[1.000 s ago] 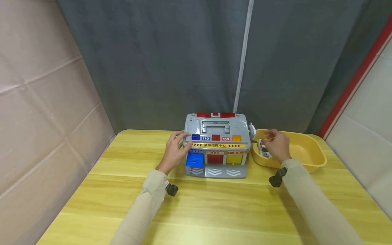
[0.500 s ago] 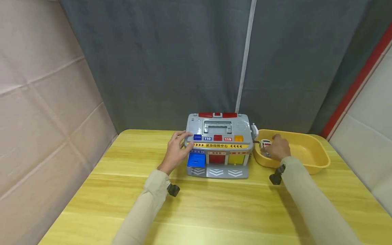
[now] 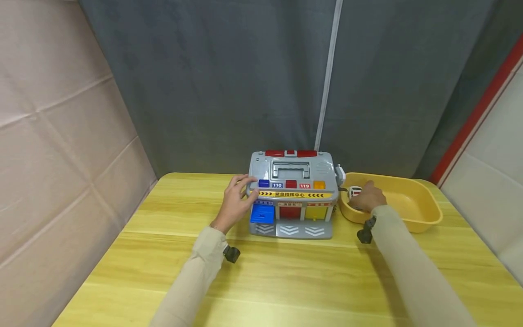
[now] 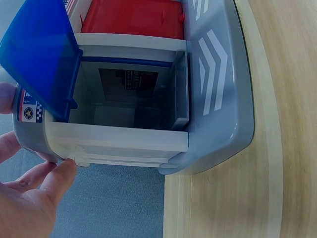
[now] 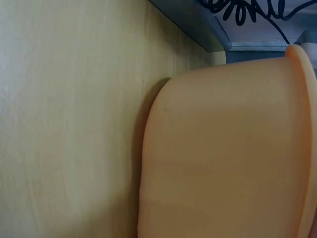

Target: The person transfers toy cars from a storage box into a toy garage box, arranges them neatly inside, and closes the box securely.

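Note:
A grey toy emergency-station garage (image 3: 323, 170) stands on the table in the head view. Its blue door (image 3: 262, 214) is swung up, and the left wrist view looks into the bay (image 4: 126, 94) below it. My left hand (image 3: 234, 203) holds the roof's left corner, thumb at the front and fingers along the top. To the right, my right hand (image 3: 369, 199) reaches into a yellow basin (image 3: 426, 206), over a white-and-red toy car (image 3: 354, 191). Its fingertips are hidden, and I cannot tell whether they grip a car. The right wrist view shows the basin's outer wall (image 5: 223, 148).
The garage's red door (image 3: 289, 212) and yellow door (image 3: 316, 212) are down. A white toy handset (image 3: 340, 175) hangs on its right side, with a coiled black cord (image 5: 242, 9) near the basin. A grey curtain (image 3: 229, 91) hangs behind the wooden table (image 3: 286, 281).
My right hand has gone lower into the basin, and the white car with black windows seen earlier is now out of sight. The left hand keeps its place on the garage.

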The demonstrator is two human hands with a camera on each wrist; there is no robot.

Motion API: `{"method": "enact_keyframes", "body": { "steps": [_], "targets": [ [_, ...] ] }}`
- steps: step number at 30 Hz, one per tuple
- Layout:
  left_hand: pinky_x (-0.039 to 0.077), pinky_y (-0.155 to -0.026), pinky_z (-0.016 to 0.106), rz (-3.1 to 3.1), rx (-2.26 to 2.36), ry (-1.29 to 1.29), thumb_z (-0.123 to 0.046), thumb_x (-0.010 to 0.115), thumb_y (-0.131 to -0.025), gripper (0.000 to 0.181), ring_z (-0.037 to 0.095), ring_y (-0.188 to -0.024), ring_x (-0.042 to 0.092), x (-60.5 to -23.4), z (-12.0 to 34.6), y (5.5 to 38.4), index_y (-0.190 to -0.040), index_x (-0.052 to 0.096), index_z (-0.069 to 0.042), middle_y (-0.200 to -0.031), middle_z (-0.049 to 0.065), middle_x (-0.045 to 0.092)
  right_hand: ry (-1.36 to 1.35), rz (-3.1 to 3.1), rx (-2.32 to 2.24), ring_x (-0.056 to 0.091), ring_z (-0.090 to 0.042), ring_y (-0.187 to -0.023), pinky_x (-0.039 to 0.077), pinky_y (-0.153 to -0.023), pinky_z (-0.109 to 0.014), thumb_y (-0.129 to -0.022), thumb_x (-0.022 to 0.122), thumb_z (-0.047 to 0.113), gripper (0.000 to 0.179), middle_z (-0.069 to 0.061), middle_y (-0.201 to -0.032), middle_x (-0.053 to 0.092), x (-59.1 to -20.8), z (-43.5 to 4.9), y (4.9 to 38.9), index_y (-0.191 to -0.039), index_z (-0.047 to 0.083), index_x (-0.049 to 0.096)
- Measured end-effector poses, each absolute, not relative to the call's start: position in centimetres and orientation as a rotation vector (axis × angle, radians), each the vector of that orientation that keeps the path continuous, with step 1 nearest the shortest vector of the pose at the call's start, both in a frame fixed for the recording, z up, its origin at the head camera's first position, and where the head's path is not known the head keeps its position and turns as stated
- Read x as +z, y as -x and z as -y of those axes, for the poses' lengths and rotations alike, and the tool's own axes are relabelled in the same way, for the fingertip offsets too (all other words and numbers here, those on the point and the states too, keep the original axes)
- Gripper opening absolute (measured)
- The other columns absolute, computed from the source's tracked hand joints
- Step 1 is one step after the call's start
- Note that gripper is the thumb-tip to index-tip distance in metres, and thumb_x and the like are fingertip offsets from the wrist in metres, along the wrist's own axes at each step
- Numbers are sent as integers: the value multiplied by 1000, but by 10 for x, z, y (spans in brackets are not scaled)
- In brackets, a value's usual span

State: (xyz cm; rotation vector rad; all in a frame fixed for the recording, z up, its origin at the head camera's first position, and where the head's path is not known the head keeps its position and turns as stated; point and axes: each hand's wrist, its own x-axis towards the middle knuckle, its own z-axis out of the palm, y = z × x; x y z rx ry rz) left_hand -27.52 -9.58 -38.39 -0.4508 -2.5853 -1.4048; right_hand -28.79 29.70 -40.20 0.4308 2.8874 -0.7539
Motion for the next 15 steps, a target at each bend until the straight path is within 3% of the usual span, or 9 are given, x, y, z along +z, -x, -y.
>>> {"method": "enact_keyframes", "body": {
  "steps": [8, 15],
  "targets": [
    [47, -113, 49, 2593, -1411, 440, -32, 61, -98, 36, 34, -142, 40, -385, 94, 274, -130, 62, -15, -150, 9, 41, -500, -2751, -1052, 54, -38, -98, 53, -74, -34, -80, 75, 33, 87, -33, -116, 49, -405, -309, 288, -135, -18, 30],
    [46, -114, 49, 2584, -1427, 443, -32, 60, -99, 36, 34, -143, 40, -385, 95, 274, -130, 62, -15, -151, 10, 40, -583, -2363, -1597, 66, -10, -69, 64, -69, -22, -90, 72, 19, 51, -13, -106, 53, -401, -315, 284, -122, -11, 47]
  ]
}}
